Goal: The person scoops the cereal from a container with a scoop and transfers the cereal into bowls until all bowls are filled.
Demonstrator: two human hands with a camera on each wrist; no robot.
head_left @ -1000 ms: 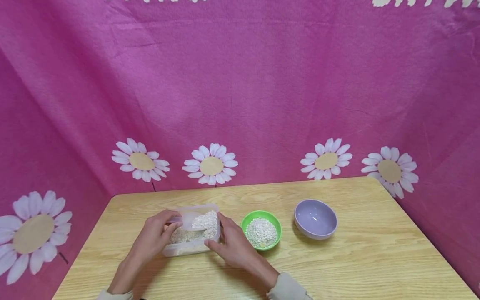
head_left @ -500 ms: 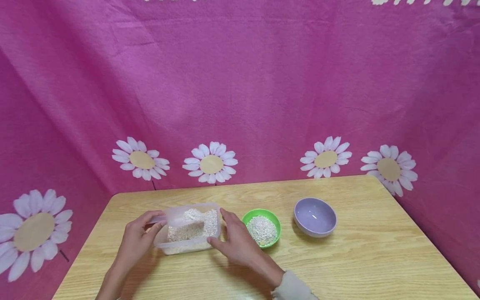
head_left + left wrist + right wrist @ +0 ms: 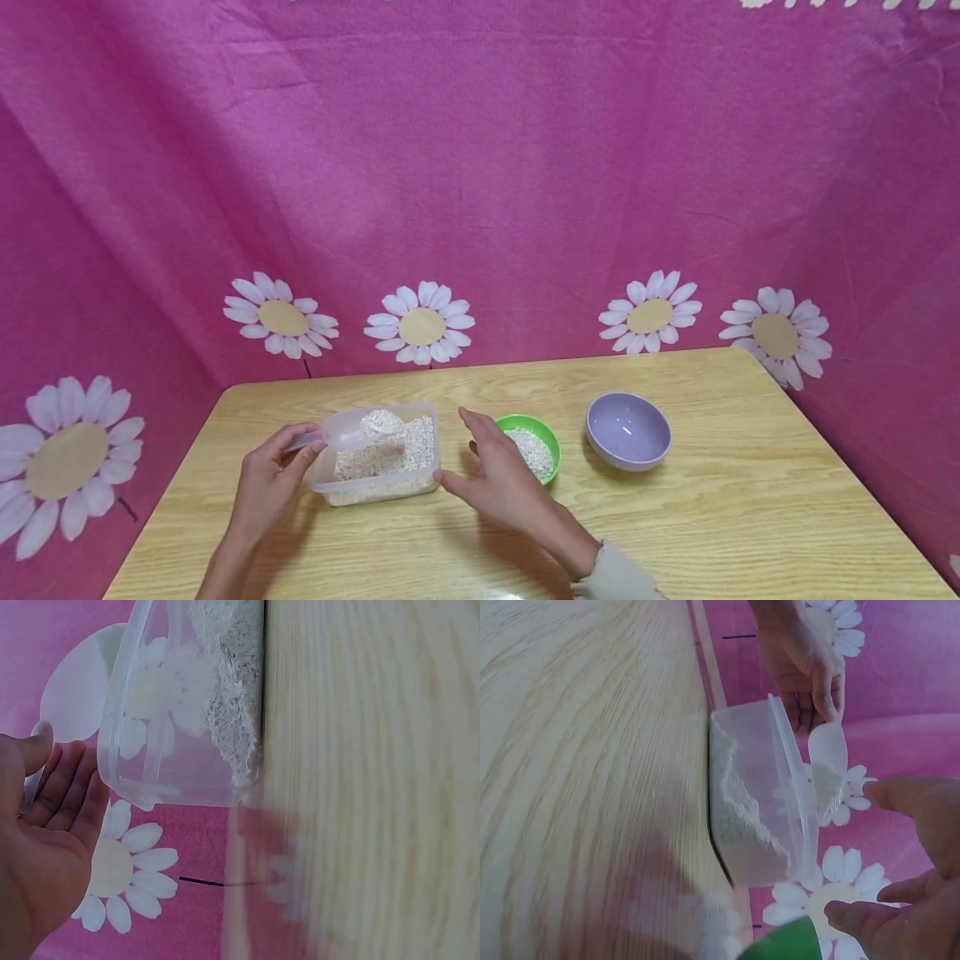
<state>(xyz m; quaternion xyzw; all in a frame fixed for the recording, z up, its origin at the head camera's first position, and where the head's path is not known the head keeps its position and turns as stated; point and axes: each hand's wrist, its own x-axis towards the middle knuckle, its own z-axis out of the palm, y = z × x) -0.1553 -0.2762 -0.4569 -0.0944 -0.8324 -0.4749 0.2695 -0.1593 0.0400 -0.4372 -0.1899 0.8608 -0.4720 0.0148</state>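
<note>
The left hand (image 3: 266, 477) has its grip pinching the handle of a clear scoop (image 3: 347, 430), whose bowl extends rightward from the fingertips, above the rim of a plastic container (image 3: 386, 491) and loaded with pale flakes (image 3: 381, 422). The right hand (image 3: 501, 482), grip spread, hovers just beside the container's right end, partly hiding a green bowl (image 3: 557, 454) on the tabletop (image 3: 735, 500).

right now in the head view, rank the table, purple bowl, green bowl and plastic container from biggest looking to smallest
1. Table
2. Plastic container
3. Purple bowl and green bowl, unranked: the right hand hides part of the green one, so their full sizes can't be compared surely.
</note>
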